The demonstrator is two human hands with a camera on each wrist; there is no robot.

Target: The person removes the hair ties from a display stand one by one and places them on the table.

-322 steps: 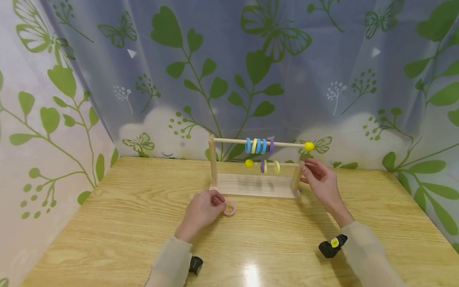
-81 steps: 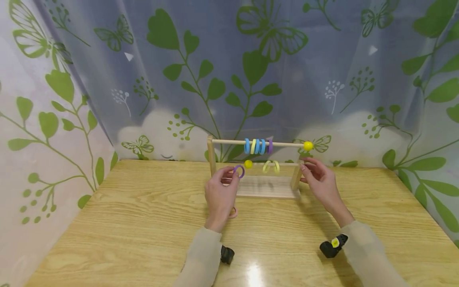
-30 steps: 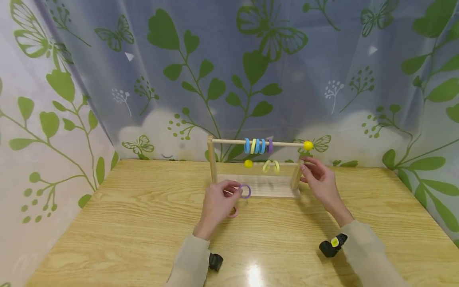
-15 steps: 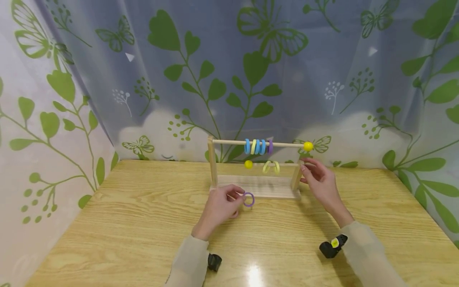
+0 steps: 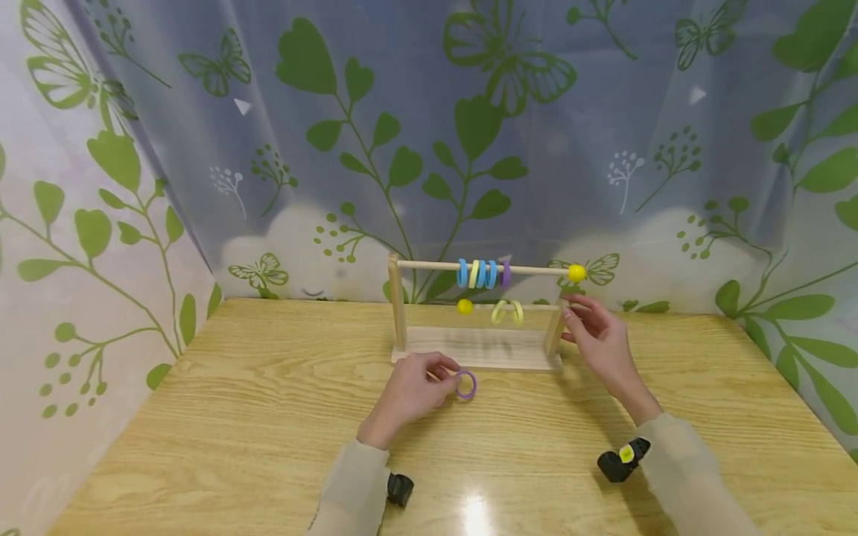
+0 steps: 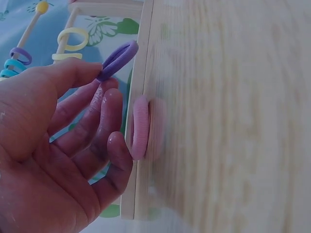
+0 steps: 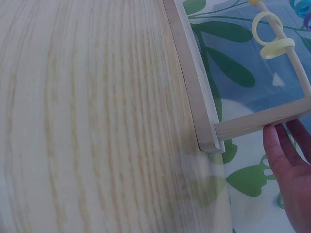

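Observation:
My left hand [image 5: 417, 387] pinches a purple hair tie [image 6: 108, 73] between thumb and fingertip, low over the table in front of a wooden rack [image 5: 482, 348]. Whether the tie touches the table I cannot tell. A ribbed pink hair tie [image 6: 140, 128] lies by the left fingers; in the head view that hand covers it. My right hand [image 5: 603, 342] holds the rack's right post [image 5: 555, 333], thumb and fingers at its upper end. Two yellow hair ties [image 5: 517, 313] hang on the lower rod. Blue, yellow and purple hair ties [image 5: 462, 273] hang along the upper rod.
Yellow balls cap the upper rod [image 5: 576, 273] and the lower rod [image 5: 465, 306]. The rack stands near the back of the wood-grain table [image 5: 268, 417]. Behind it hangs a leaf-and-butterfly patterned curtain [image 5: 415, 112].
Earlier the left hand was at the pink hair tie, with the purple one on the lower rod. The purple tie came off and moved down toward the table. The right hand stays at the post.

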